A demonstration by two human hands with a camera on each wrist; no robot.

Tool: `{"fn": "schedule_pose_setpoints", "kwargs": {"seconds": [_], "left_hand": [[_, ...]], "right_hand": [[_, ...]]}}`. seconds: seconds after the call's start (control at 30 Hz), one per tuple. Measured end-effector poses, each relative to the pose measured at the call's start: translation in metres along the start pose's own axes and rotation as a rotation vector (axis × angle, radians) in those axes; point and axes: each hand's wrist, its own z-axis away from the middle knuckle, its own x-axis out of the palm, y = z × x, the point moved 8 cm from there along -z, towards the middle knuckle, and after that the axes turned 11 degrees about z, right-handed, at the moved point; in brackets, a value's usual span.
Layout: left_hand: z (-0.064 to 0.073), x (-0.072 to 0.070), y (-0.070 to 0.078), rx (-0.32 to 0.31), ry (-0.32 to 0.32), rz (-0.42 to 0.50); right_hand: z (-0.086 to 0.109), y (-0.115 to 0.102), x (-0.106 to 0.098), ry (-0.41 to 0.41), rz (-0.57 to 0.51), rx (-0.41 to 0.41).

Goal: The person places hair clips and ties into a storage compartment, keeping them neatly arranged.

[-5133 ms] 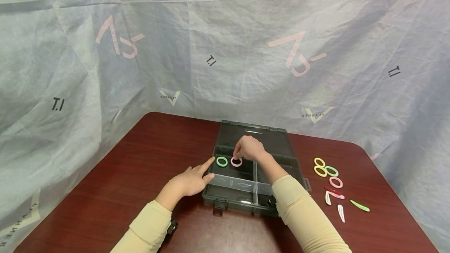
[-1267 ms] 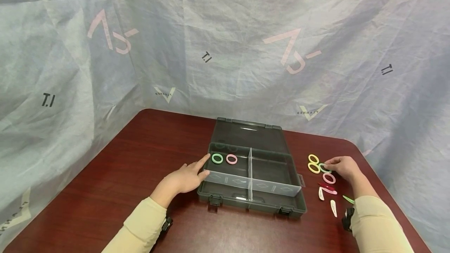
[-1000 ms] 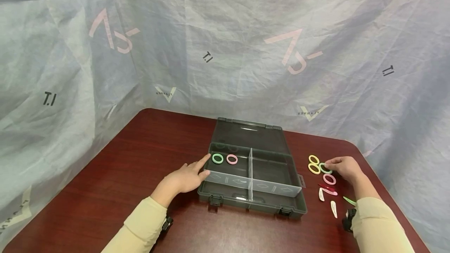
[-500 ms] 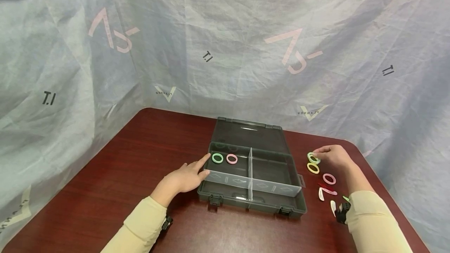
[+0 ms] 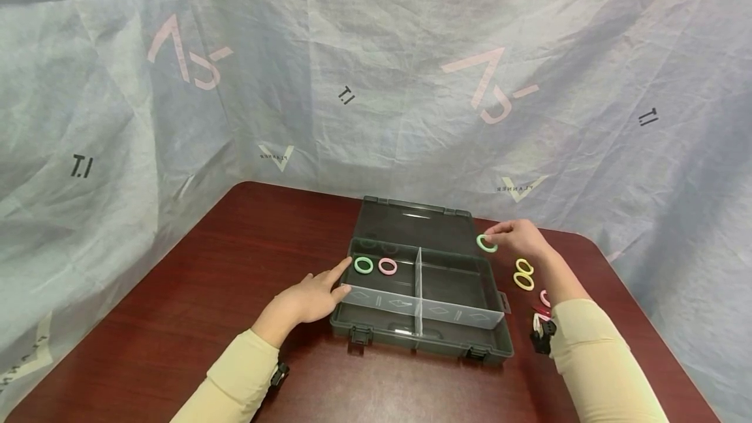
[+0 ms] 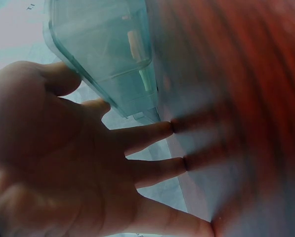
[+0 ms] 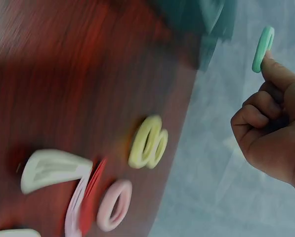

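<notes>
My right hand [image 5: 525, 241] pinches a mint green hair tie [image 7: 258, 55] between thumb and fingertips, raised above the table beyond the box's back right corner. My left hand [image 5: 304, 299] has its fingers spread, with the index finger and thumb against the left side of a grey see-through box [image 5: 423, 344]. Its other fingertips touch the table in the left wrist view. The box lies with its lid [image 5: 417, 227] folded back. Inside the back left compartment are a green hair tie [image 5: 363, 273] and a pink hair tie [image 5: 388, 273], side by side.
White dividers [image 5: 458, 311] split the box into compartments. Right of it lie two yellow hair ties [image 7: 137, 154], a pink one [image 7: 105, 212], a white snap hair clip [image 7: 56, 172] and a red clip [image 7: 90, 197]. My right forearm hides part of this group. A cloth [image 5: 376, 116] hangs behind the table.
My right hand set the pink hair tie in the box, went to the group on the right, and picked up the mint green hair tie, carrying it left and up. The left hand keeps its place.
</notes>
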Motion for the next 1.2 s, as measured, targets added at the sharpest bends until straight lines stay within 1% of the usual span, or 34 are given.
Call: {"fn": "schedule_pose_setpoints", "kwargs": {"seconds": [0.1,0.2,0.3,0.5,0.73,0.93,1.1,1.2], "left_hand": [[0.0,0.001,0.0,0.001,-0.002,-0.004],[0.0,0.001,0.0,0.005,0.0,-0.004],[0.0,0.001,-0.001,0.003,0.003,-0.002],[-0.002,0.001,-0.003,-0.001,0.006,-0.004],[-0.003,0.0,-0.003,0.002,0.01,-0.011],[-0.002,0.001,-0.002,0.003,0.01,-0.004],[-0.001,0.001,-0.002,0.006,0.008,0.007],[-0.001,0.001,-0.002,0.009,0.009,0.007]], "right_hand": [[-0.006,-0.018,0.005,-0.012,-0.028,-0.018],[-0.011,-0.037,0.009,-0.022,-0.03,-0.049],[-0.018,-0.056,0.015,-0.034,-0.021,-0.1],[-0.024,-0.084,0.023,-0.058,-0.028,-0.159],[-0.028,-0.106,0.03,-0.06,-0.027,-0.206],[-0.031,-0.121,0.043,-0.082,-0.058,-0.217],[-0.032,-0.131,0.057,-0.115,-0.061,-0.224],[-0.032,-0.137,0.064,-0.132,-0.064,-0.242]]}}
